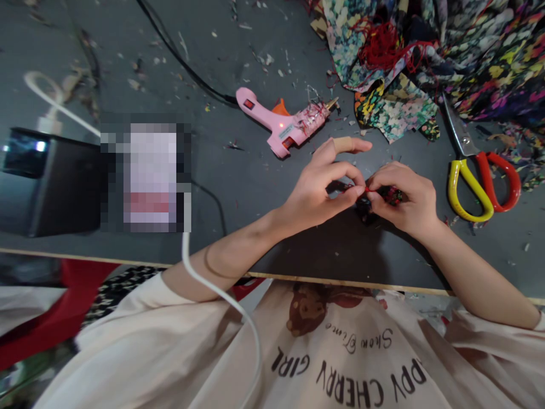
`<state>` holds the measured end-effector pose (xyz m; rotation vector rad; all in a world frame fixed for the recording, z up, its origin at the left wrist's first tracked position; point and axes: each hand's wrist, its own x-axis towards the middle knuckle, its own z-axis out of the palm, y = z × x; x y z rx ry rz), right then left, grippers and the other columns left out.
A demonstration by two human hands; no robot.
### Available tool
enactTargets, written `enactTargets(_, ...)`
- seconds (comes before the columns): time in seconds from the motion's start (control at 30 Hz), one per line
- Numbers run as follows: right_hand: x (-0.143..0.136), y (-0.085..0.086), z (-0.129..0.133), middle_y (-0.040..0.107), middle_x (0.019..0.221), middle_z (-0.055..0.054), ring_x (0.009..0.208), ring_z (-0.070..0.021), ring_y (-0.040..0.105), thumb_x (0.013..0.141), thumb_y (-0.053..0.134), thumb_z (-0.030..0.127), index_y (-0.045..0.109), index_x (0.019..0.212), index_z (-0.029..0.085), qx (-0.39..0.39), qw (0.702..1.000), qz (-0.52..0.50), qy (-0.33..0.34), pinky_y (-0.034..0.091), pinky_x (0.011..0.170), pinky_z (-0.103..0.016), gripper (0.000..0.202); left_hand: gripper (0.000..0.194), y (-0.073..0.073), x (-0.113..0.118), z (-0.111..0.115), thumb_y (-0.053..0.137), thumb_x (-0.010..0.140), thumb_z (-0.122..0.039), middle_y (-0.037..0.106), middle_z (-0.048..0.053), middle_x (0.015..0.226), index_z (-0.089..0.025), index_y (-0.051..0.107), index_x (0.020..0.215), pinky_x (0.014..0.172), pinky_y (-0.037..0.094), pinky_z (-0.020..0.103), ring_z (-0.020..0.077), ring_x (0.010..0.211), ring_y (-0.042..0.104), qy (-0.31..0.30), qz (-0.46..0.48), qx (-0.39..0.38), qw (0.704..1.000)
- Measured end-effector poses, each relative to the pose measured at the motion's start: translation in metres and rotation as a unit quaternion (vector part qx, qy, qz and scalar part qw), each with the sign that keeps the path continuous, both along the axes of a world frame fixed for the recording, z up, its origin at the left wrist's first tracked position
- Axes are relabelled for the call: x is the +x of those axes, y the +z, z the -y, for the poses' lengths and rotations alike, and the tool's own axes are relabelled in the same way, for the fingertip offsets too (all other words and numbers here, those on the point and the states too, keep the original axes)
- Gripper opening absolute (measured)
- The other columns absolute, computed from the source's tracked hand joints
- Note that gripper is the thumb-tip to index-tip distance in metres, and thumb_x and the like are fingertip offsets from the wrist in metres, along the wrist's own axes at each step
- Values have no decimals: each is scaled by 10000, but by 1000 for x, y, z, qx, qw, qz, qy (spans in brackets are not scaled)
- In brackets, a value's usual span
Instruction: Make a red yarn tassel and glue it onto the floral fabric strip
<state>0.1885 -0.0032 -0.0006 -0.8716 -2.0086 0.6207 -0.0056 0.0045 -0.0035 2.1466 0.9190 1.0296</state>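
My left hand [319,180] pinches thumb and index fingertip together at a short bit of red thread [368,190]. Its ring and little fingers are held away, and a beige band wraps one finger. Facing it, my right hand [404,193] is closed, thumb against index finger, on a small dark patterned scrap of fabric [392,196]. Fingertips of both hands nearly meet at the red thread. Part of the scrap is hidden in the right palm, and a dark portion hangs below the fingers.
A pink glue gun [289,126] with threads stuck near its nozzle lies beyond my left hand. Scissors [468,170] with yellow and red handles rest at right. Floral fabric [400,108] and tangled red thread [383,46] fill the back right. A black box [63,187] and white cable [221,291] are left.
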Motion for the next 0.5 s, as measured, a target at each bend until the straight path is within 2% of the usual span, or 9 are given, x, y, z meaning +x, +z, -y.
enactTargets(0.17,1,0,2,661,730,5,668,-145,606,787,596,148,575,825,236,-4,1000,7,-10,486,647,-298,99,237,0,0,-1,509,946,-422,583,72,1319,-233,625,864,1053,484,424,218,1246,544,11,-8,3,1000)
enactTargets(0.33,2,0,3,686,829,-20,728,-154,631,785,598,168,589,960,227,-3,1000,20,-20,511,672,-303,185,244,-2,0,-2,512,944,-430,588,67,1318,-235,627,853,1079,456,425,218,1251,547,18,-17,10,1000)
enactTargets(0.5,1,0,2,699,790,-10,705,-145,632,817,611,176,609,900,217,22,999,24,-16,509,675,-290,93,204,-1,1,-2,533,939,-378,594,75,1304,-222,632,854,1091,447,422,210,1246,551,18,-7,13,1000)
